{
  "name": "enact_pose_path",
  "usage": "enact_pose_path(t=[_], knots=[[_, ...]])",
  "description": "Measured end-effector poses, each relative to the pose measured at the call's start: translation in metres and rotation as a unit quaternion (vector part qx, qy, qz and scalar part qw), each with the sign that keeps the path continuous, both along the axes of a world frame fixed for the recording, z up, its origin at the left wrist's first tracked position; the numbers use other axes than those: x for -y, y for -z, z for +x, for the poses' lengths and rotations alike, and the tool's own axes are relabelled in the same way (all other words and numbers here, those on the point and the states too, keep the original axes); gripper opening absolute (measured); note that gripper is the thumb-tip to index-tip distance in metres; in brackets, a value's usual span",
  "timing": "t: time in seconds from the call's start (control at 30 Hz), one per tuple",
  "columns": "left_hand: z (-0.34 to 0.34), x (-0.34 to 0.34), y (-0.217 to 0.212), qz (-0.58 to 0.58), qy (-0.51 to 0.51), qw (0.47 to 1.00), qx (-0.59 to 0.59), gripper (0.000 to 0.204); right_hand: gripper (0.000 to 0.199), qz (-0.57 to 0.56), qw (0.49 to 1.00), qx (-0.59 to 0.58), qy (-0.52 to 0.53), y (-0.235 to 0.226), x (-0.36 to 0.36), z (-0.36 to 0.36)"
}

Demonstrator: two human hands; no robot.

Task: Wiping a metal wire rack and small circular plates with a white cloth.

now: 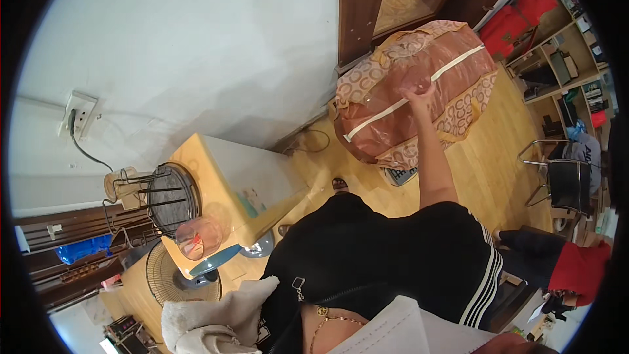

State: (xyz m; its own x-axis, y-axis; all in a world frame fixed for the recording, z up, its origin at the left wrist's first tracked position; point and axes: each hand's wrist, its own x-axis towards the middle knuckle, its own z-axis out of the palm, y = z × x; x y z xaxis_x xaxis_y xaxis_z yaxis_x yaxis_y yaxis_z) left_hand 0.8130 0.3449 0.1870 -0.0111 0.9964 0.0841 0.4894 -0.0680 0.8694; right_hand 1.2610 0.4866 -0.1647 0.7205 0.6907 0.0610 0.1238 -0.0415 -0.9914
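Observation:
My right hand (pixel 419 97) reaches forward over a large zipped storage bag (pixel 452 85). Its fingers are curled around a see-through, rounded thing (pixel 414 78) that looks like a clear cup; the brown bag top shows through it. The bag has a shiny reddish-brown top, a white zipper and sides patterned with tan rings. It lies on a low scale-like base (pixel 401 176), mostly hidden beneath it. My left hand is out of sight.
To the left stands a yellow-topped cabinet (pixel 226 177) bearing a black wire rack (pixel 171 196) and a clear pinkish container (pixel 198 238). A fan (pixel 177 275) is near it. A chair (pixel 567 180), shelves (pixel 557 65) and a red bag (pixel 517 18) are at the right.

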Motion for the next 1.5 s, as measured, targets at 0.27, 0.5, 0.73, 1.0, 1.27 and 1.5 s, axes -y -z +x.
enact_pose_path(t=[0.27,0.5,0.73,1.0,1.27,1.5], knots=[[0.026,-0.015,0.004,-0.022,0.021,0.999,0.009,0.026,0.102,-0.094,0.987,0.109,0.066,0.039,-0.015,0.024],[0.023,-0.014,0.012,-0.034,0.037,0.998,0.041,0.028,0.103,-0.087,0.984,0.140,0.064,0.029,-0.009,0.027],[-0.005,0.021,0.010,-0.047,-0.059,0.997,0.032,0.029,0.083,-0.209,0.943,0.256,0.044,-0.074,-0.012,-0.024],[-0.053,0.119,-0.017,-0.022,-0.252,0.967,-0.014,0.031,0.047,0.109,0.842,0.154,-0.505,-0.164,0.029,-0.257],[-0.091,0.138,-0.003,-0.004,-0.235,0.971,0.047,0.033,0.065,0.327,0.596,0.367,-0.635,-0.215,0.079,-0.421],[-0.081,0.069,0.046,-0.038,-0.037,0.985,0.164,0.034,0.025,0.201,0.629,0.069,-0.748,-0.212,0.070,-0.423]])
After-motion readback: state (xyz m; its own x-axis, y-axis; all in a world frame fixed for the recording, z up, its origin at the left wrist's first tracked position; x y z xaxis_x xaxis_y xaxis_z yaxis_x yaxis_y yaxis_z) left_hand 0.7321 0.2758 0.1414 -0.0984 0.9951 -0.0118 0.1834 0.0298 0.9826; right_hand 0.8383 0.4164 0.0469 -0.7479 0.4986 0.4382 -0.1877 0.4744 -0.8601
